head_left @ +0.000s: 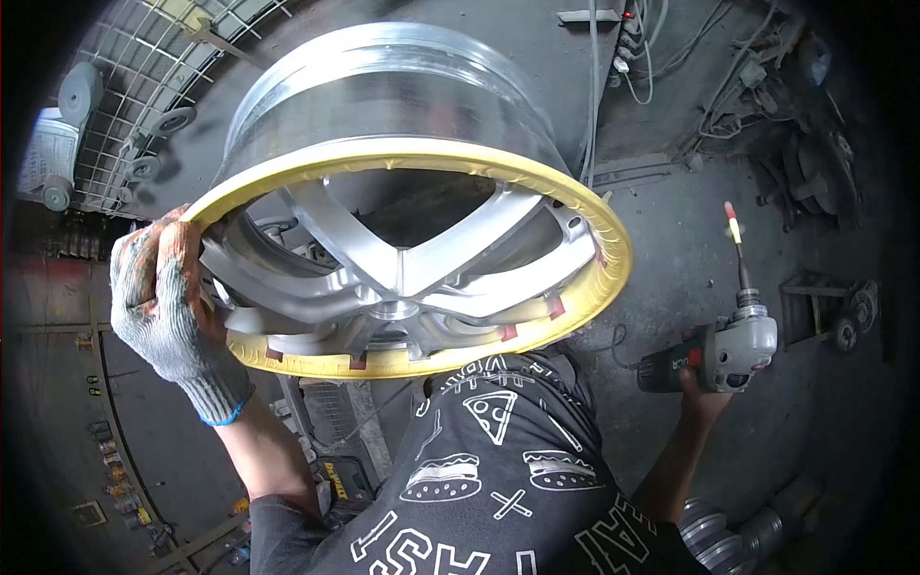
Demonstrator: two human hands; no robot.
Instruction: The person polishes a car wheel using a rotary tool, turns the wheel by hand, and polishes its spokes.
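A silver multi-spoke alloy wheel (pixel 402 273) is tilted in front of my chest, its face edge covered by a yellow band (pixel 402 149) with several dark red patches along the inside. My left hand (pixel 172 297), in a grey knit glove with orange stains, is closed around the wheel's left edge. On the right, my right hand (pixel 704 401) grips a corded power grinder (pixel 714 355) from below, its fingers mostly hidden. A thin shaft with a red and yellowish tip (pixel 733 222) points up from the grinder, apart from the wheel.
A wire grid (pixel 144 91) with grey discs (pixel 80 93) hangs at upper left. Cables (pixel 591 96) run down the upper middle. A small wheeled stand (pixel 824 311) is at right. Stacked metal rims (pixel 714 537) lie lower right, and a yellow-black case (pixel 345 479) lower left.
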